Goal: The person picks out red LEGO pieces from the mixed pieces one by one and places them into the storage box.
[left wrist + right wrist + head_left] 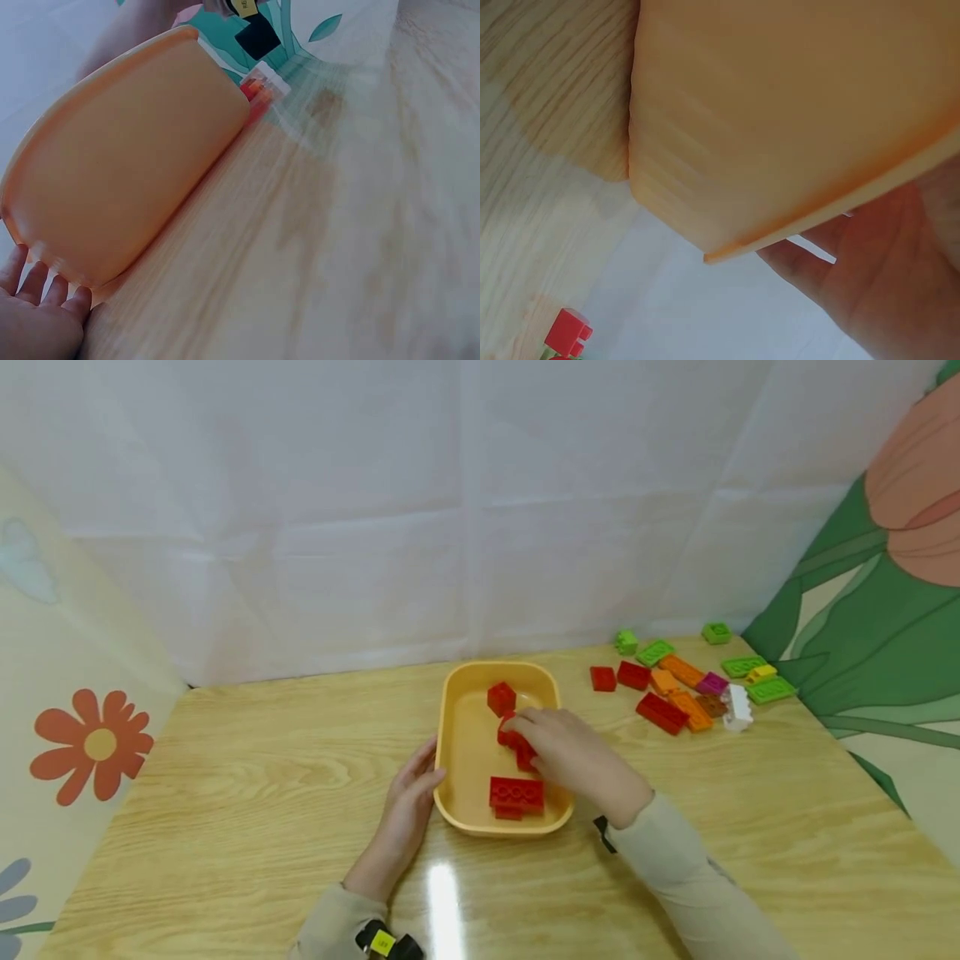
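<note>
A yellow-orange plastic tray (468,710) sits on the table with several red toy building bricks inside. My left hand (408,789) holds the tray's left side, thumb at the rim and the other fingers along the outer wall; in the left wrist view those fingertips (56,289) touch the wall. My right hand (573,756) reaches over the right rim, its fingers gripping a red brick (509,732) inside the tray. Another red brick (501,698) lies toward the far end, and a studded red brick (517,793) lies near the front. In the right wrist view the tray wall hides the right fingertips.
To the right of the tray lie loose bricks: red (662,712), orange (681,671), green (770,690), white (737,707), yellow and purple. A white cloth (337,527) hangs behind the wooden table (285,760). Flower-patterned panels (892,635) stand at both sides.
</note>
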The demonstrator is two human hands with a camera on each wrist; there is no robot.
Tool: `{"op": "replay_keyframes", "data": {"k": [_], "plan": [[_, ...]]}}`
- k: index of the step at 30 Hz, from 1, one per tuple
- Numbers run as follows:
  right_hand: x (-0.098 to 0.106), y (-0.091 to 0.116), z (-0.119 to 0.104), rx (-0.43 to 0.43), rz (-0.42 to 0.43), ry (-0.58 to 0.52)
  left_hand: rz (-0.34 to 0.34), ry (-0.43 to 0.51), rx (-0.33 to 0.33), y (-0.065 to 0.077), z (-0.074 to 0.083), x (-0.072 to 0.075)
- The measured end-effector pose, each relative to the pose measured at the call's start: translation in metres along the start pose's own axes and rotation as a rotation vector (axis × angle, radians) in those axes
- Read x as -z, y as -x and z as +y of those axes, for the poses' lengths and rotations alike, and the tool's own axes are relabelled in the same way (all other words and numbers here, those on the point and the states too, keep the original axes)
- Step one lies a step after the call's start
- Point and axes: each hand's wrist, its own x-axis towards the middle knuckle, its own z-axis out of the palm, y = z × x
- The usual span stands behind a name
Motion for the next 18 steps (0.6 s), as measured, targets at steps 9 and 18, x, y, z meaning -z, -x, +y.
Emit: {"op": "replay_keyframes", "data": {"k": [9,18], "plan": [[0.001,0.001,0.0,-0.002,-0.019,-0.001,-0.012,0.005,-0.002,-0.001,-0.002,0.0],[0.011,0.003,0.001,-0.032,-0.006,-0.034,0.0,-0.013,-0.002,-0.001,-0.002,0.001]]}}
